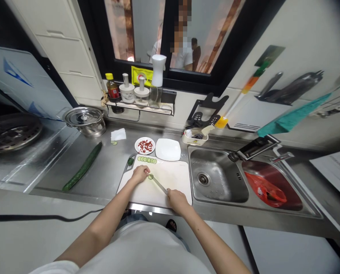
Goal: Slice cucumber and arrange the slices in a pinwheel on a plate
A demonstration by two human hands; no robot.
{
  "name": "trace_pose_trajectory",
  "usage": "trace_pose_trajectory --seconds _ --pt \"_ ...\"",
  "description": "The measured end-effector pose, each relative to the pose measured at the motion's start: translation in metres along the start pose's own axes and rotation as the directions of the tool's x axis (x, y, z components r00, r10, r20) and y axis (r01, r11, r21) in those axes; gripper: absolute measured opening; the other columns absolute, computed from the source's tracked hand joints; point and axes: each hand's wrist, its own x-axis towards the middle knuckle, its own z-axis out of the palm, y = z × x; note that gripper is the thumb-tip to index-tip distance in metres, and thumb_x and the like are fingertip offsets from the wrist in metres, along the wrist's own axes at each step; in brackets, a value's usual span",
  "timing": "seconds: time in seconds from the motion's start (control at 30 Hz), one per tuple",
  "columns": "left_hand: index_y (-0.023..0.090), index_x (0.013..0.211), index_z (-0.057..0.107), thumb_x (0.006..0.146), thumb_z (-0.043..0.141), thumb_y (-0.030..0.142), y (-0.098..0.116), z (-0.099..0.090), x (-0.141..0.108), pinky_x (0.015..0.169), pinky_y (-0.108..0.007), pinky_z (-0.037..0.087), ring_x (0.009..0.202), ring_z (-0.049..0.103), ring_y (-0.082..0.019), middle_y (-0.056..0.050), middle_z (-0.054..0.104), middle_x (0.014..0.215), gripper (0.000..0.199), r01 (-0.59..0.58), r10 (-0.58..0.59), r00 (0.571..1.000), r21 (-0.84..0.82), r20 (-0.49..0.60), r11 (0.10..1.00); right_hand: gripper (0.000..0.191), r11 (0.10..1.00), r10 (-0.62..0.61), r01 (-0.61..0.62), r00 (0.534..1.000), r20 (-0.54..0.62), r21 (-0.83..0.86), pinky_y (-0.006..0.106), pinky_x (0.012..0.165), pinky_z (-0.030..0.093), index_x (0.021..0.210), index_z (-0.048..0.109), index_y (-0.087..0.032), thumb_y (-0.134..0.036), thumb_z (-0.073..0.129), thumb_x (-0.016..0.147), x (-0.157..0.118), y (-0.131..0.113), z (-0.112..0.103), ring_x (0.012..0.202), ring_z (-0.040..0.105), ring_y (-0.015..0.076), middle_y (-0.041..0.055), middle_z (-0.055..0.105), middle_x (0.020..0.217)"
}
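A white cutting board (170, 179) lies on the steel counter. My right hand (177, 200) is closed round the handle of a knife (160, 185), whose blade points up and left across the board. At the blade's tip is a green cucumber slice (150, 176). My left hand (140, 174) has its fingers pinched together beside that slice; what they hold, if anything, is too small to make out. A row of cucumber slices (147, 160) lies along the board's far edge, with a dark green cucumber end (130, 161) at the upper left corner.
Behind the board are a plate of chopped red pieces (145, 145) and a square white plate (168, 149). A whole cucumber (82, 167) and a lidded steel pot (86, 122) stand left. At right is a sink (218, 177) with a red bag (265, 190) in its second basin.
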Motion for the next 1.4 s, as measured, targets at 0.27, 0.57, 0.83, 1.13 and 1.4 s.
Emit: trace_pose_trajectory --seconds 0.27,0.57,0.83,1.13,1.4 --pt "0.019 0.084 0.069 0.071 0.066 0.015 0.0 -0.001 0.001 0.072 -0.022 0.04 0.08 0.057 -0.014 -0.001 0.066 0.085 0.014 -0.001 0.001 1.0 0.005 0.012 1.0 0.032 1.0 0.018 -0.018 0.999 0.027 -0.015 0.029 0.071 0.043 0.111 0.057 -0.015 -0.011 0.034 0.089 -0.001 -0.002 0.001 0.096 0.064 0.0232 0.0141 0.068 0.099" --pt "0.019 0.083 0.069 0.071 0.064 0.014 0.004 -0.003 -0.001 0.073 -0.023 0.041 0.081 0.058 -0.014 -0.001 0.067 0.086 0.014 0.007 -0.007 1.0 0.006 0.009 1.0 0.031 1.0 0.007 -0.007 1.0 0.006 -0.015 0.03 0.07 0.045 0.108 0.059 -0.014 -0.01 0.037 0.087 0.003 -0.001 0.004 0.095 0.065 0.0238 0.0148 0.068 0.098" --pt "0.02 0.084 0.069 0.071 0.064 0.013 0.002 -0.002 0.0 0.076 -0.023 0.041 0.085 0.058 -0.015 -0.001 0.067 0.087 0.015 0.004 -0.004 1.0 0.009 0.015 1.0 0.031 0.999 -0.007 0.007 1.0 0.001 -0.053 0.029 0.075 0.045 0.108 0.06 -0.015 -0.008 0.041 0.085 0.004 0.0 -0.004 0.097 0.065 0.0221 0.0145 0.068 0.101" --pt "0.02 0.085 0.069 0.072 0.065 0.016 0.0 -0.002 0.0 0.074 -0.023 0.041 0.082 0.057 -0.014 -0.001 0.066 0.087 0.014 -0.012 0.011 1.0 0.016 0.021 1.0 0.032 0.994 -0.029 0.026 0.999 -0.029 -0.107 0.032 0.077 0.046 0.107 0.062 -0.015 -0.008 0.037 0.089 0.008 0.005 -0.009 0.098 0.065 0.0235 0.0161 0.068 0.1" --pt "0.02 0.085 0.068 0.072 0.065 0.016 0.001 -0.002 0.0 0.074 -0.023 0.04 0.084 0.057 -0.015 -0.001 0.065 0.087 0.014 -0.006 0.006 1.0 0.018 0.021 1.0 0.031 0.994 -0.041 0.038 0.999 -0.027 -0.102 0.031 0.075 0.047 0.104 0.063 -0.014 -0.007 0.039 0.086 0.007 0.007 -0.007 0.096 0.066 0.0236 0.0154 0.069 0.098"
